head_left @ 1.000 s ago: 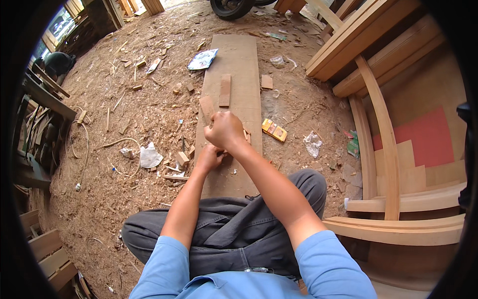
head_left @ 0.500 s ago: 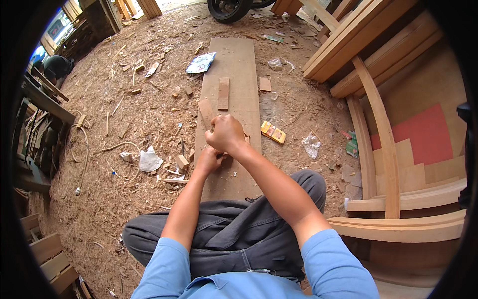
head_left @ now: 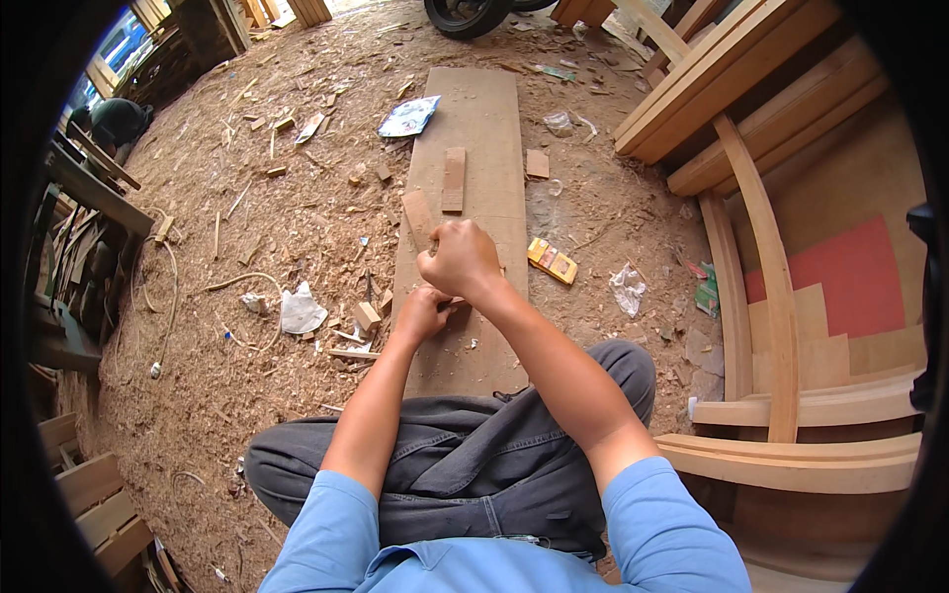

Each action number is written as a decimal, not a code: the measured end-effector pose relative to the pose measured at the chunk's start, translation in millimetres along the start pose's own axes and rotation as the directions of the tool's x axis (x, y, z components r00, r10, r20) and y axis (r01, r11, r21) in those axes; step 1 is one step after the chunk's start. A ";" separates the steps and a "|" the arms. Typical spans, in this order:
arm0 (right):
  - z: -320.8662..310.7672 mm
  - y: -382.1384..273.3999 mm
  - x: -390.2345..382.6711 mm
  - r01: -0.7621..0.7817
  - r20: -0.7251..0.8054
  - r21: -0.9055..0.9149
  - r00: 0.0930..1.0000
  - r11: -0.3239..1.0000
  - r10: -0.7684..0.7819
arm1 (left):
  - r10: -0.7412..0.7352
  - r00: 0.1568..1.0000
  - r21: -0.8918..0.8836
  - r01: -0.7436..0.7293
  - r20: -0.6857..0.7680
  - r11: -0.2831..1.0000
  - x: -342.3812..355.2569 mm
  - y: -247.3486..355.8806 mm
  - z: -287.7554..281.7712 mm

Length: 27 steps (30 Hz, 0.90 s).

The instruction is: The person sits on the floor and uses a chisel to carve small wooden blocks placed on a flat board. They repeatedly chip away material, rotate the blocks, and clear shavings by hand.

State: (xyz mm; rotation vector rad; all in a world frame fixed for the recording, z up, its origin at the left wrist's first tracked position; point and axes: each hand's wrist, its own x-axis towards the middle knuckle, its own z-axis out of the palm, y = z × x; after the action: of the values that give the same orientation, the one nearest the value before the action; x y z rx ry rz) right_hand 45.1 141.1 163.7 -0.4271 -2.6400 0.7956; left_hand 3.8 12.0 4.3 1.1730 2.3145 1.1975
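My right hand (head_left: 463, 259) is closed in a fist over a flat light-brown wooden strip (head_left: 417, 215), whose far end sticks out ahead of the knuckles. Just below and to the left, my left hand (head_left: 423, 314) is closed, its fingers pinched on a piece of wood (head_left: 458, 304) with only a brown edge showing. Whether that is the same strip, I cannot tell; my right hand covers the middle. Both hands are low over a long plywood board (head_left: 474, 109) on the ground. A second wooden strip (head_left: 454, 180) lies flat on the board, beyond my fists.
A blue-white packet (head_left: 408, 117) overlaps the board's left edge. To its right lies a yellow pack (head_left: 552, 261). Wood chips and shavings cover the ground. Stacked timber frames (head_left: 776, 287) stand at right, a wheel (head_left: 467, 14) at the far end. Another person (head_left: 117, 124) crouches at far left.
The whole view has shifted slightly, so the board sits a little further right. My right fist has moved a little on the strip; both hands keep their hold.
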 end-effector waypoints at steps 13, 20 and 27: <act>0.8 -0.7 2.9 -0.016 0.015 0.014 1.000 1.000 0.016 | 0.001 1.000 0.027 -0.001 0.024 1.000 0.8 -7.4 2.3; -7.3 -6.5 6.4 -0.090 0.174 -0.040 0.980 0.995 0.095 | -0.047 0.999 -0.068 0.048 0.027 0.996 0.6 -5.7 2.4; -7.1 -5.4 7.1 -0.080 0.177 -0.030 0.981 0.996 0.084 | -0.012 0.999 0.002 0.012 0.037 1.000 1.1 5.9 -4.8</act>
State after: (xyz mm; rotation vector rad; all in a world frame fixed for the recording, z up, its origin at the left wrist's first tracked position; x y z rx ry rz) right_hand 40.8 142.8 174.2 -0.4947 -2.8146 0.8667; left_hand 3.5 12.1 12.0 1.1699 2.2933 1.1598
